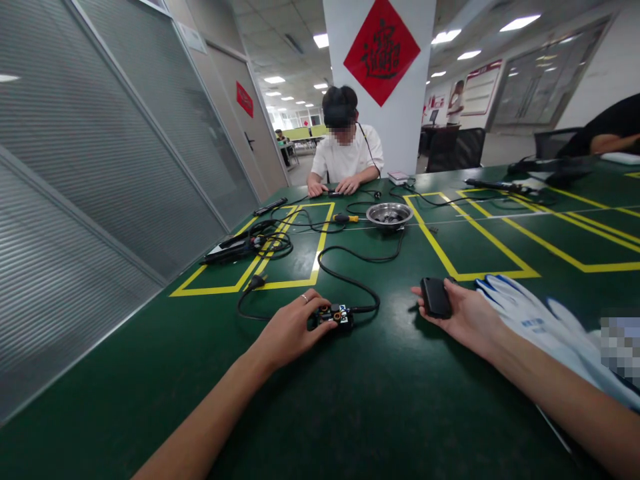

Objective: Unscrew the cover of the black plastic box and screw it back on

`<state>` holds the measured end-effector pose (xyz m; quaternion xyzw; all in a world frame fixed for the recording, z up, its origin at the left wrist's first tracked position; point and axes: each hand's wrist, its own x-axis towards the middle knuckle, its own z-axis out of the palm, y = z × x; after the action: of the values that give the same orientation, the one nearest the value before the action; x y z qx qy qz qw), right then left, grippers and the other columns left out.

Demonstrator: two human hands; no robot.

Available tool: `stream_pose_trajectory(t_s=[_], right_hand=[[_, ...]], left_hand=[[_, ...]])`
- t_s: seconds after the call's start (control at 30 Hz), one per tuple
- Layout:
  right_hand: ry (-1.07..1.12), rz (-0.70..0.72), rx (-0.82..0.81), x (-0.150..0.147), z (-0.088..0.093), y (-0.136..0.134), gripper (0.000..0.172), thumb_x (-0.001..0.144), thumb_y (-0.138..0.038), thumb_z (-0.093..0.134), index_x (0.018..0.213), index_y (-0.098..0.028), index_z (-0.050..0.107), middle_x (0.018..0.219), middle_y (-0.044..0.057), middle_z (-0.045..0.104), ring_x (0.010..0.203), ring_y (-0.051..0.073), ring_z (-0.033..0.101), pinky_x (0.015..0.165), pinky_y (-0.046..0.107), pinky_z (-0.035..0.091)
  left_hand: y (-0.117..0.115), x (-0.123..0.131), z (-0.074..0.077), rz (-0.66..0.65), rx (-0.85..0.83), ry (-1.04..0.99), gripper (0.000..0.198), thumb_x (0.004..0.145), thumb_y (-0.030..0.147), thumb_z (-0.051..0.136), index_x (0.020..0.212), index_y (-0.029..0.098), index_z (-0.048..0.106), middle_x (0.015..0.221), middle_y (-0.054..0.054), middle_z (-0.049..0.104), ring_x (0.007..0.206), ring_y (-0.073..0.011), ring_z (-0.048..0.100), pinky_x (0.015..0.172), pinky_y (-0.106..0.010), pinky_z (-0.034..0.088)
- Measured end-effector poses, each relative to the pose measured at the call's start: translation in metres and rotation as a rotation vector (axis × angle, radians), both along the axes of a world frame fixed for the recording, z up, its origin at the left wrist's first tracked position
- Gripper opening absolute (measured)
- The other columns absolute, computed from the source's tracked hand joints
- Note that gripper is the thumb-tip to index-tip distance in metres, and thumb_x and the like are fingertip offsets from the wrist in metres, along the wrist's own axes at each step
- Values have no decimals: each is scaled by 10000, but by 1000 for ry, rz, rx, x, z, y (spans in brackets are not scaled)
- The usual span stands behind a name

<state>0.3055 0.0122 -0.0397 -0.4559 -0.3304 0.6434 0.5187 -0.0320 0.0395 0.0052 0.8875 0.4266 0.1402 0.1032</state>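
Note:
My left hand (pixel 299 327) grips a small opened device with a bare circuit board (pixel 337 316) by its left end, fingers curled round it on the green table. A thick black cable (pixel 367 283) runs out of the device's right side. My right hand (pixel 463 310), palm up, holds a smooth black plastic cover (pixel 436 297) between thumb and fingers, a little right of the board. A black power plug (pixel 257 282) lies up and left of my left hand. White work gloves with blue cuffs (pixel 533 320) lie beside my right wrist.
A metal bowl (pixel 390 215) with small dark parts stands farther back, a yellow-black screwdriver (pixel 346 219) to its left. Coiled cables (pixel 275 245) and a black tool (pixel 233 250) lie at left. Yellow tape (pixel 315 267) marks the green table (pixel 380 407). A person (pixel 347 150) works opposite.

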Motion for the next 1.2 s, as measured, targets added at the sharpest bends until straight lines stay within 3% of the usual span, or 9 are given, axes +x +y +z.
stream_pose_trajectory(t_s=[0.23, 0.47, 0.6, 0.73, 0.87, 0.97, 1.03, 1.1, 1.2], right_hand=[[-271, -20, 112, 8, 4, 11, 376, 882, -389, 527, 1192, -175, 530, 1197, 85, 565, 1023, 186, 580, 858, 413, 510], [-888, -139, 384, -1, -2, 21, 375, 880, -384, 532, 1192, -177, 530, 1206, 85, 559, 1030, 188, 576, 863, 415, 507], [-1233, -70, 560, -12, -12, 18, 365, 881, -380, 531, 1188, -181, 535, 1213, 85, 557, 1039, 188, 573, 874, 417, 502], [-1466, -28, 673, -16, -3, 14, 389, 875, -388, 539, 1206, -185, 522, 1240, 84, 542, 1068, 198, 562, 893, 435, 492], [-1566, 61, 802, -41, 20, -11, 361, 908, -294, 457, 1237, -159, 522, 1274, 150, 512, 1181, 273, 477, 1002, 529, 383], [-1538, 295, 943, -79, 31, -32, 307, 908, -234, 399, 1127, -179, 607, 1089, 115, 611, 1006, 237, 558, 904, 443, 461], [-1497, 400, 1020, -105, 30, -36, 352, 903, -263, 416, 1221, -208, 556, 1175, 94, 594, 1056, 234, 547, 916, 421, 466], [-1472, 428, 1050, -127, 24, -29, 440, 908, -288, 418, 1338, -204, 454, 1365, 115, 476, 1238, 262, 444, 1016, 454, 404], [-1455, 443, 1032, -141, 15, -13, 422, 914, -254, 405, 1330, -220, 472, 1418, 111, 426, 1319, 264, 366, 1063, 482, 356]], left_hand=[[0, -1, 2, -5, 30, 30, 283, 911, 404, 552, 1134, 231, 558, 1124, -46, 547, 941, -208, 585, 856, -348, 486], [0, -1, 2, -5, 62, 22, 275, 908, 401, 549, 1128, 237, 564, 1111, -50, 556, 944, -212, 590, 847, -343, 493], [0, -2, 2, -9, 73, 12, 272, 908, 400, 547, 1123, 234, 567, 1107, -49, 561, 945, -211, 593, 851, -345, 492], [0, -2, 3, -5, 89, 26, 271, 911, 404, 543, 1120, 232, 562, 1118, -51, 569, 955, -215, 595, 849, -348, 489], [0, -2, 0, 60, 133, 24, 301, 929, 425, 510, 1147, 217, 521, 1058, -60, 614, 949, -233, 613, 841, -357, 490], [0, -2, -4, 134, 175, 3, 328, 953, 439, 460, 1170, 194, 473, 1028, -80, 635, 945, -254, 627, 833, -376, 490], [0, -2, -5, 156, 193, -9, 324, 963, 434, 439, 1175, 189, 451, 1047, -90, 633, 958, -262, 627, 834, -386, 486], [0, -2, -5, 162, 202, -16, 306, 965, 422, 435, 1166, 192, 444, 1043, -87, 634, 949, -261, 630, 817, -378, 488], [-1, -1, -4, 148, 201, -16, 280, 963, 406, 438, 1147, 196, 452, 1014, -77, 641, 911, -252, 638, 779, -357, 493]])
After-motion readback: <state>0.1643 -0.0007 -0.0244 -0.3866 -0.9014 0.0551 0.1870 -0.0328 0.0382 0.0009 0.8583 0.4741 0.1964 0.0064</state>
